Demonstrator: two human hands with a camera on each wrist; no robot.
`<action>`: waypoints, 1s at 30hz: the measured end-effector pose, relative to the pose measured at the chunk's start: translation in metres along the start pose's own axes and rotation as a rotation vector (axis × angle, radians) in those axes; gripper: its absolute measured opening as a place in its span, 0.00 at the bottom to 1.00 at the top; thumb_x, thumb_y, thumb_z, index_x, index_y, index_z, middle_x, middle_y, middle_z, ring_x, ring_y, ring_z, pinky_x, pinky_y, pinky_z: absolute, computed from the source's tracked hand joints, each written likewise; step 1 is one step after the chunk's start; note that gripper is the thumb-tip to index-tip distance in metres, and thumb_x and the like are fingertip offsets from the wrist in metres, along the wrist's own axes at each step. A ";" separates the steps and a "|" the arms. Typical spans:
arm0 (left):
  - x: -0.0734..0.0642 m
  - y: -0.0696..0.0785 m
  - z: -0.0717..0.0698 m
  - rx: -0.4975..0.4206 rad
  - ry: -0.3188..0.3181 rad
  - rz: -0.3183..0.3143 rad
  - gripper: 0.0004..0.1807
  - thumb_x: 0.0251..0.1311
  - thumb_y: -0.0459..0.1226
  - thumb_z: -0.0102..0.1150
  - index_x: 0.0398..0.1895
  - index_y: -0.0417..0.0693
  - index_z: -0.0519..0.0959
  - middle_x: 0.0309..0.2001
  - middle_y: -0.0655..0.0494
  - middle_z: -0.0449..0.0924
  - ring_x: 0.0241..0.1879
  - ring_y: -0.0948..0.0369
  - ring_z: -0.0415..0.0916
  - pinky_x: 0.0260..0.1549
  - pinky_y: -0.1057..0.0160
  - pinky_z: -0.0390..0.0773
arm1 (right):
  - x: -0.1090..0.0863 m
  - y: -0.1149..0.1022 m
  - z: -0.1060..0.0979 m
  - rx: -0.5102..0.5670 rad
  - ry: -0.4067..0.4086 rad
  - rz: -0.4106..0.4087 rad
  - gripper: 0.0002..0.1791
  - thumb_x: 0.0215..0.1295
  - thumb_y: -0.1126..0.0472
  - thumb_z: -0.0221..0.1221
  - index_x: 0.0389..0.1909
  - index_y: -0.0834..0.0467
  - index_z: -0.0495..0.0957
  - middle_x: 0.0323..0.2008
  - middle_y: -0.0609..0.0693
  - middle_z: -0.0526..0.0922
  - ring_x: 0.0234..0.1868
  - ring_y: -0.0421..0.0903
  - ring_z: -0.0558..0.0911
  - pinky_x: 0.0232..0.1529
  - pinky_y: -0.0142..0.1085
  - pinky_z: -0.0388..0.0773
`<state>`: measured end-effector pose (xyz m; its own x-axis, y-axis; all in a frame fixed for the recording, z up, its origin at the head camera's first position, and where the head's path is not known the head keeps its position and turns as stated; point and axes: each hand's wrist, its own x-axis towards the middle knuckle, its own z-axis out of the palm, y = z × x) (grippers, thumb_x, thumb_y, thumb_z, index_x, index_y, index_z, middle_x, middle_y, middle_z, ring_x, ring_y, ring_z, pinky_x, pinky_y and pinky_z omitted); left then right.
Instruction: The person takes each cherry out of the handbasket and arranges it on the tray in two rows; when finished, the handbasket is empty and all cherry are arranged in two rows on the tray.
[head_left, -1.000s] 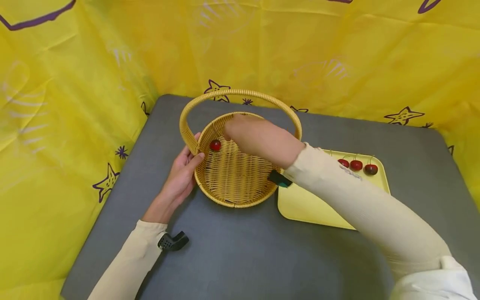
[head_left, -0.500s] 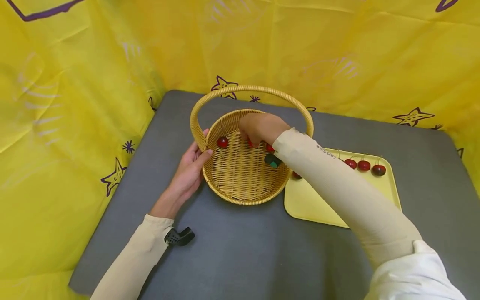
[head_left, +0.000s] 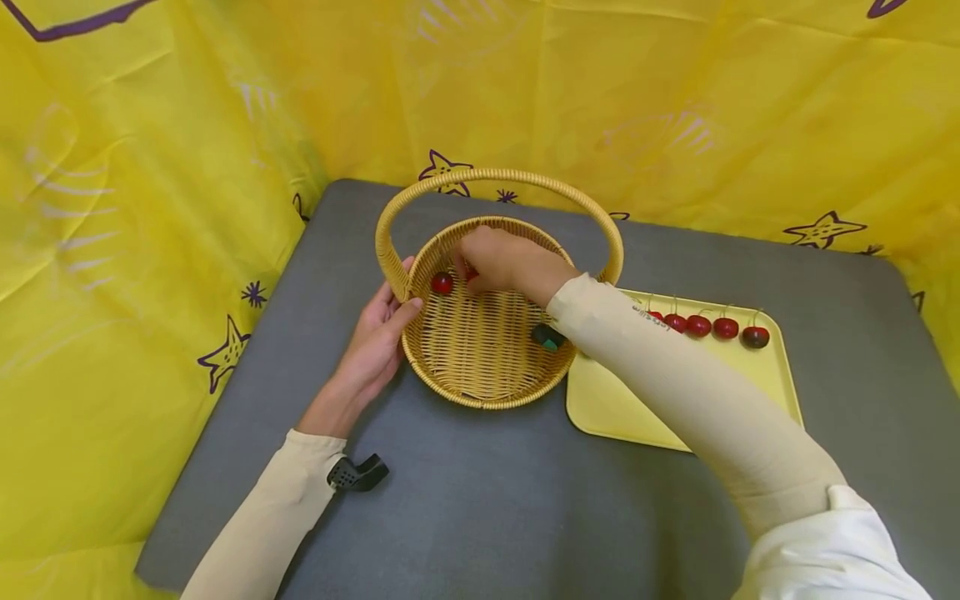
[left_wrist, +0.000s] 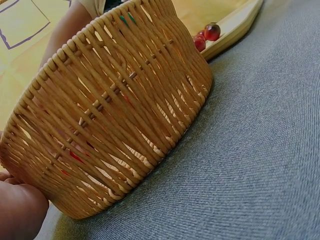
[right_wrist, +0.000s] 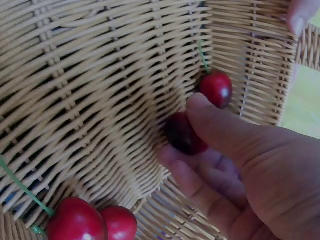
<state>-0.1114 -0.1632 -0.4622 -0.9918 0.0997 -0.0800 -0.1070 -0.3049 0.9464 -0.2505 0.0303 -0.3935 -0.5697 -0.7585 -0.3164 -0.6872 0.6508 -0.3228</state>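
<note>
Inside the round wicker basket (head_left: 480,358), my right hand (head_left: 495,258) pinches a dark red cherry (right_wrist: 182,135) between thumb and fingers, low by the woven wall. A single cherry (head_left: 442,283) lies just left of it, near the basket's left side. Two more cherries (right_wrist: 75,220) show at the lower left in the right wrist view; my forearm covers that part of the basket from the head camera. My left hand (head_left: 375,337) grips the basket's left side at the foot of the handle, thumb over the rim, fingers outside.
Right of the basket lies a pale yellow tray (head_left: 622,408), partly under my right forearm, with several stemmed cherries (head_left: 725,327) in a row along its far side. The basket's tall handle (head_left: 498,175) arches behind my right hand. Yellow cloth (head_left: 525,100) hangs behind the grey table (head_left: 465,500).
Over the last half second my right hand has moved left inside the basket with its cherry, closer to the single one. My left hand keeps its grip on the basket.
</note>
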 end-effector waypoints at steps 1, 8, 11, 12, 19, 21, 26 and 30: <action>0.000 0.000 0.000 0.001 -0.001 -0.001 0.36 0.81 0.30 0.50 0.87 0.54 0.53 0.82 0.56 0.58 0.80 0.57 0.56 0.77 0.50 0.59 | 0.000 0.000 0.001 0.006 0.006 -0.009 0.09 0.68 0.59 0.72 0.43 0.59 0.85 0.41 0.52 0.84 0.42 0.49 0.81 0.47 0.43 0.79; 0.001 0.000 0.000 -0.001 -0.003 -0.002 0.36 0.80 0.30 0.49 0.87 0.54 0.53 0.82 0.54 0.57 0.80 0.57 0.55 0.78 0.50 0.56 | -0.005 -0.003 0.002 0.001 0.009 -0.034 0.09 0.67 0.63 0.73 0.46 0.59 0.88 0.44 0.51 0.87 0.46 0.48 0.83 0.51 0.42 0.80; 0.001 0.000 -0.001 -0.001 0.004 0.003 0.36 0.80 0.29 0.49 0.86 0.54 0.54 0.82 0.54 0.58 0.80 0.58 0.56 0.78 0.50 0.55 | -0.006 -0.003 0.003 -0.017 0.029 -0.045 0.09 0.66 0.64 0.73 0.45 0.60 0.89 0.43 0.51 0.87 0.44 0.48 0.83 0.49 0.42 0.80; 0.001 0.000 -0.001 0.000 0.004 0.004 0.36 0.80 0.29 0.49 0.87 0.54 0.53 0.82 0.54 0.58 0.80 0.58 0.56 0.78 0.50 0.55 | -0.006 -0.004 0.003 -0.023 0.035 -0.048 0.09 0.66 0.64 0.73 0.44 0.60 0.88 0.43 0.51 0.87 0.44 0.48 0.83 0.48 0.42 0.81; 0.001 0.001 -0.001 -0.006 -0.007 0.012 0.36 0.80 0.29 0.48 0.87 0.53 0.53 0.82 0.53 0.57 0.81 0.58 0.54 0.78 0.50 0.55 | -0.003 -0.007 0.005 -0.073 0.069 -0.042 0.04 0.65 0.65 0.73 0.38 0.60 0.89 0.40 0.51 0.87 0.42 0.49 0.84 0.47 0.43 0.81; 0.001 0.000 -0.001 -0.016 -0.014 0.012 0.36 0.80 0.29 0.48 0.86 0.53 0.53 0.82 0.52 0.57 0.81 0.57 0.54 0.78 0.48 0.55 | -0.003 -0.007 0.006 -0.081 0.072 -0.031 0.04 0.65 0.65 0.73 0.38 0.60 0.88 0.40 0.51 0.86 0.42 0.49 0.85 0.47 0.43 0.81; 0.001 0.000 0.000 -0.023 -0.020 0.013 0.36 0.80 0.28 0.48 0.87 0.52 0.53 0.82 0.52 0.57 0.81 0.56 0.54 0.78 0.49 0.55 | -0.006 -0.010 0.008 -0.095 0.083 -0.009 0.04 0.66 0.64 0.73 0.37 0.59 0.88 0.39 0.50 0.86 0.40 0.49 0.85 0.46 0.42 0.82; 0.001 0.000 0.000 -0.015 -0.020 0.011 0.36 0.80 0.29 0.49 0.87 0.52 0.53 0.82 0.54 0.57 0.80 0.56 0.55 0.78 0.50 0.57 | -0.014 -0.016 0.007 -0.093 0.104 0.002 0.03 0.67 0.63 0.72 0.37 0.58 0.87 0.39 0.49 0.85 0.39 0.47 0.83 0.44 0.42 0.81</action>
<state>-0.1124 -0.1632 -0.4622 -0.9913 0.1153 -0.0633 -0.0975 -0.3204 0.9422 -0.2284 0.0306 -0.3900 -0.6114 -0.7597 -0.2212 -0.7222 0.6500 -0.2365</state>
